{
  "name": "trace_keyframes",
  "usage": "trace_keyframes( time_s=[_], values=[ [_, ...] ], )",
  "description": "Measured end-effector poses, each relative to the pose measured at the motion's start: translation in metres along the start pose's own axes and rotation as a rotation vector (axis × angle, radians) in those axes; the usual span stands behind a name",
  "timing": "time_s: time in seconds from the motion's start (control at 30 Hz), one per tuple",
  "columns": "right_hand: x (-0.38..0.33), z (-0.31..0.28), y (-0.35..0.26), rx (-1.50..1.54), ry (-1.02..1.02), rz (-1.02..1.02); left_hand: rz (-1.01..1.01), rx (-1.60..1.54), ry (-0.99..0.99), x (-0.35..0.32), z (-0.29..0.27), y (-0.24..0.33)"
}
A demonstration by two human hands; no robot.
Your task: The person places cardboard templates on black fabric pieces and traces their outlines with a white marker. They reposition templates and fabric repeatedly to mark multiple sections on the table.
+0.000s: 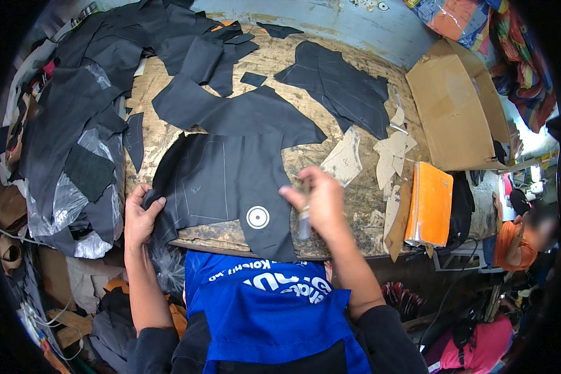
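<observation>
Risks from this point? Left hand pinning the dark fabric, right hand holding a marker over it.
1. The fabric piece overhangs the table edge toward the person; if the left hand lets go, it may slide off.
2. The right hand with the marker looks blurred, so it is likely moving; a stroke could stray from the chalk lines.
3. Paper patterns lie near that hand and could be knocked.

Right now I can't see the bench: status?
Left hand pinning black fabric panel. Right hand gripping marking pen. Round weight on panel.
</observation>
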State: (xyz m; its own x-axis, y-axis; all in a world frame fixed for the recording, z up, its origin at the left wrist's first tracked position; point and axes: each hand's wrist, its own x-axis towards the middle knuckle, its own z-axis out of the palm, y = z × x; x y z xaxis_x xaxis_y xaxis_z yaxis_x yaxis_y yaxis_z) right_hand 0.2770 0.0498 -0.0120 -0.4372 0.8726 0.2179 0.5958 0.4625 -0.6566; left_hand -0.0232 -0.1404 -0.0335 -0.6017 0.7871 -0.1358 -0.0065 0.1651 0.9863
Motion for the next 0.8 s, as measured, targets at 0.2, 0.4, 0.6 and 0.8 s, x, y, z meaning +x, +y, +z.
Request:
trace_keyframes(
  time_s=[0.2, 0.4, 0.6, 0.8],
  values=[
    [0.001, 0.020, -0.017, 0.639, -0.172, 0.151, -0.005, -0.137, 0.071, -0.011, 0.005, 0.013],
    [-0.001, -0.026, -0.042, 0.883, 0.008, 0.002, 0.156, -0.337, 0.103, -0.026, 0.003, 0.046],
    [-0.014, -0.062, -0.065, 0.882, 0.151, -0.079, 0.261, -0.366, 0.148, -0.039, 0.002, 0.063],
    [-0.024, -0.076, -0.072, 0.925, 0.206, -0.066, 0.282, -0.419, 0.126, -0.046, 0.001, 0.069]
  ],
)
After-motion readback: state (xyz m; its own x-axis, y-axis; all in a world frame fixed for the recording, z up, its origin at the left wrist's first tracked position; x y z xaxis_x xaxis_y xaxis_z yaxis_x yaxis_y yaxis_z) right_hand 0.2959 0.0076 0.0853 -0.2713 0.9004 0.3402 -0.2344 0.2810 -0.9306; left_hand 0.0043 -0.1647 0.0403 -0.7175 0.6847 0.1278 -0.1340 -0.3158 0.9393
